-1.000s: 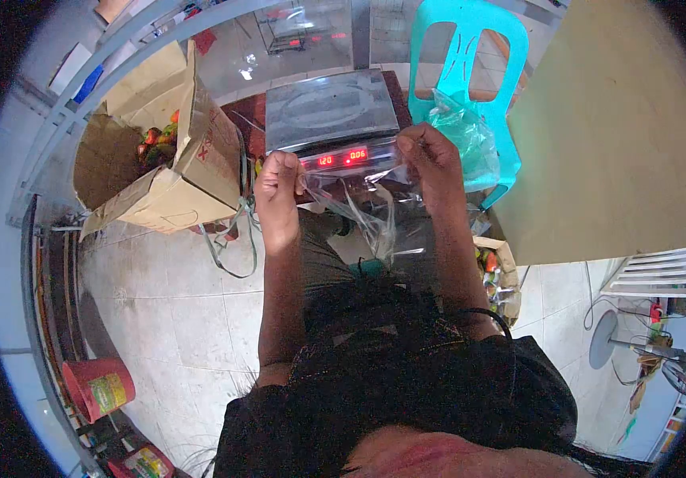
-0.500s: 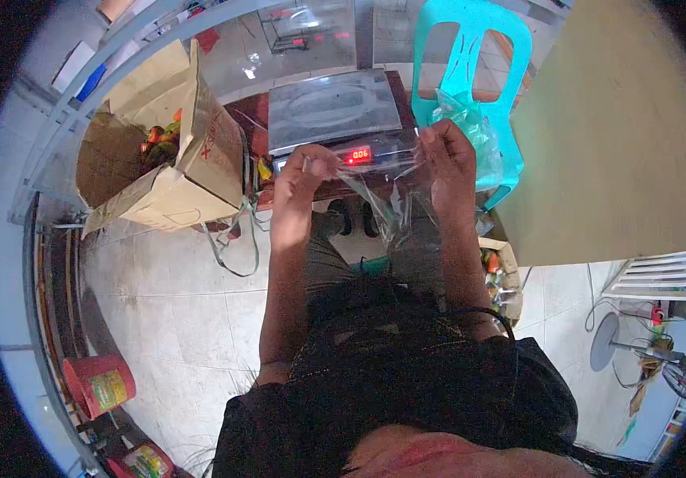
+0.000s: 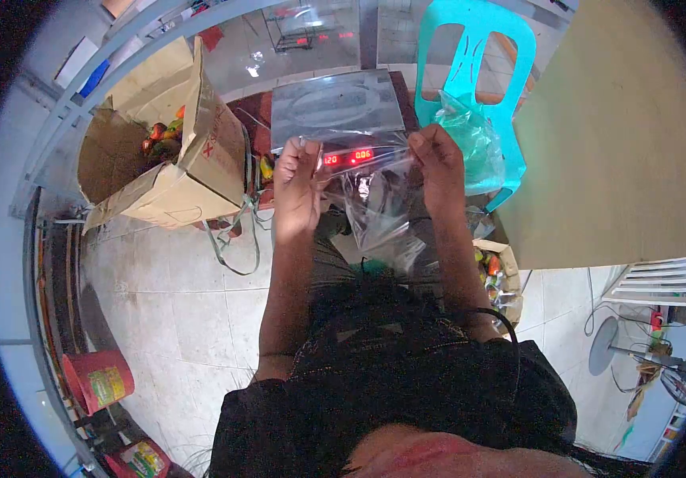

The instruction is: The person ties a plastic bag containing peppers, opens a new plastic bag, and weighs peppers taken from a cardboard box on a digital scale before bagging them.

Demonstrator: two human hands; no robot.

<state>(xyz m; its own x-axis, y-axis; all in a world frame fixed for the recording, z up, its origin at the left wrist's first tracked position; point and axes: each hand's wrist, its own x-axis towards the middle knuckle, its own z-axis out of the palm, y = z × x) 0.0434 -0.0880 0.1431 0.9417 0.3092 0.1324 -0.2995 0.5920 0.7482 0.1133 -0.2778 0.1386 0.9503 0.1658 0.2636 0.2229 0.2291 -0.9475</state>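
A clear plastic bag [image 3: 379, 211] hangs stretched between my two hands, its top edge pulled wide. My left hand [image 3: 298, 182] pinches one side of it, in front of the left part of the scale's display. At the other side my right hand [image 3: 438, 166] closes on the plastic near the green chair. Right behind the bag is a scale with a flat metal plate [image 3: 336, 103] and red lit digits, partly seen through the plastic. Nothing lies on the plate.
An open cardboard box [image 3: 207, 167] with red and green produce stands at the left. A turquoise chair [image 3: 518, 119] holds a pack of plastic bags [image 3: 470, 147]. Another produce box [image 3: 510, 279] is by my right forearm, below a large tan board [image 3: 614, 159]. Red containers [image 3: 97, 381] stand lower left.
The hands first came nearer each other, then moved apart again, with the bag still between them. The bag's mouth looks wider and its body fuller than half a second ago.
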